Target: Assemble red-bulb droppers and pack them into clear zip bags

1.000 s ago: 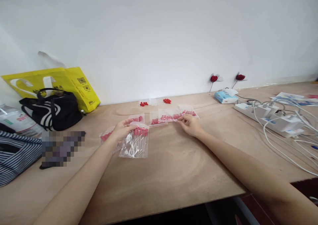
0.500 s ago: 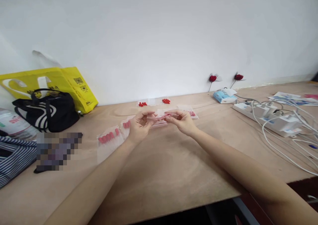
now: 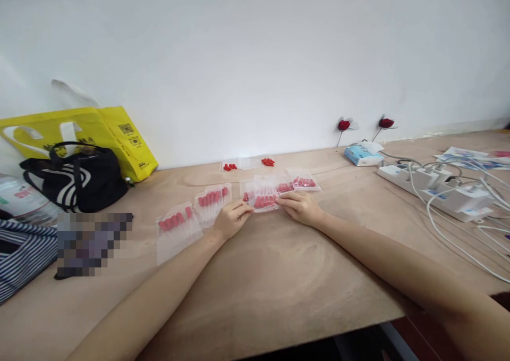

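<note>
A clear plastic bag, with a row of small red-headed pieces on pale stems, lies at the middle of the table in front of me. At its lower left corner, my left hand pinches the edge with its fingers together. The fingertips of my right hand are closed on the opposite lower corner. Beneath and beside this bag lie similar bags, one at the right end and partly overlapped ones between. To the left of my left hand rest two more bags.
By the wall lie flat bags with red pieces. A yellow bag and a black bag stand left. Rightward are a tissue pack, a power strip with chargers and loose white cables. Two red flowers lean on the wall.
My hands have lowered the bag from above the table onto the other bags. It was seen nearly edge-on; now its flat face with the red pieces shows.
</note>
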Demonstrator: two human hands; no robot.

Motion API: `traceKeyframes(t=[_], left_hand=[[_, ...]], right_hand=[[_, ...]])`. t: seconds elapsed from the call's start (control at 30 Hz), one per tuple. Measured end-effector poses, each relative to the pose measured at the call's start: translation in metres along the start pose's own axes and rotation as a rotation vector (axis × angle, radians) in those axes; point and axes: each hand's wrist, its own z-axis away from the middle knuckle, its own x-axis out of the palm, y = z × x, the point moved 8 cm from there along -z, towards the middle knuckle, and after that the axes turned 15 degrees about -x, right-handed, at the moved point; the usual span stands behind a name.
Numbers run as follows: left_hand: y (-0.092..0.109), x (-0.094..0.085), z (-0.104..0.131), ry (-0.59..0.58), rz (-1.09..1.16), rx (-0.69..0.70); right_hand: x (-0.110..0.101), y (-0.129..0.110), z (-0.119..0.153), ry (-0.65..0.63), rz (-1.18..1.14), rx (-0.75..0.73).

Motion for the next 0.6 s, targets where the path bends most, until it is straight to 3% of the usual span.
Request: traceKeyframes(t=[0.33,0.47,0.6], left_hand=[[0.005,-0.003,0.003,0.056,-0.081,0.033],[0.016,-0.002,0.001,0.083,-0.118,0.086],[0.034,0.007,0.000,0.094,-0.187,0.228]], right_hand=[[-0.004,-0.018,-0.008,-0.129,0.247,-0.157],[-0.007,-0.022,-0.012,-0.092,0.283,-0.154],[-0.005,-0.026,-0.018,-0.054,0.238,-0.138]])
